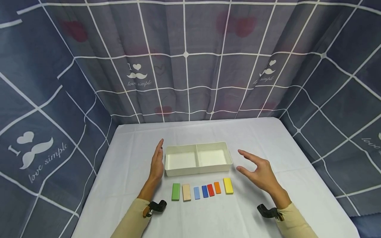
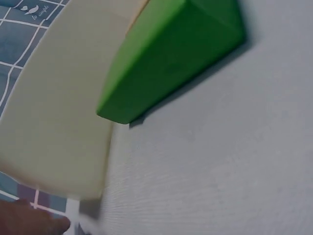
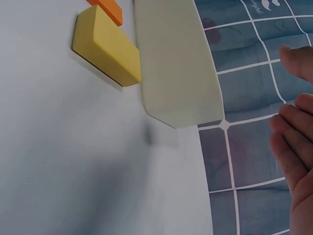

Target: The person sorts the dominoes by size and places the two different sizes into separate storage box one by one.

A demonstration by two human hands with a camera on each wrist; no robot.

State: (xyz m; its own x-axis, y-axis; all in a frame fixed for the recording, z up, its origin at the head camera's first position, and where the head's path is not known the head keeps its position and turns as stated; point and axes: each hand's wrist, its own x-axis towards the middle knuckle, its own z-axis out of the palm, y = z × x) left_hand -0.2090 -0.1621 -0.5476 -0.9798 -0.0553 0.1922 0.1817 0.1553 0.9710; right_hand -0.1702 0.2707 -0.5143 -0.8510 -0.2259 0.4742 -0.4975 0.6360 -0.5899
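A white two-compartment box [image 1: 183, 171] stands in the middle of the table, both compartments bare inside. My left hand [image 1: 156, 165] is upright right at the box's left end, its fingers straight. To the right of the box, my right hand [image 1: 259, 170] is held apart from it, thumb and fingers spread with nothing between them. In front of the box lies a row of blocks: a green block [image 1: 175, 192], a beige block [image 1: 186, 192], a light blue block [image 1: 196, 193], a dark blue block [image 1: 204, 191], a red block [image 1: 210, 190], an orange block [image 1: 217, 187] and a yellow block [image 1: 228, 186].
A white cloth covers the table [image 1: 202, 218]. Dark checked curtains [image 1: 202, 72] hang behind it and along both sides. Each wrist wears a black camera mount, such as the left mount [image 1: 158, 206].
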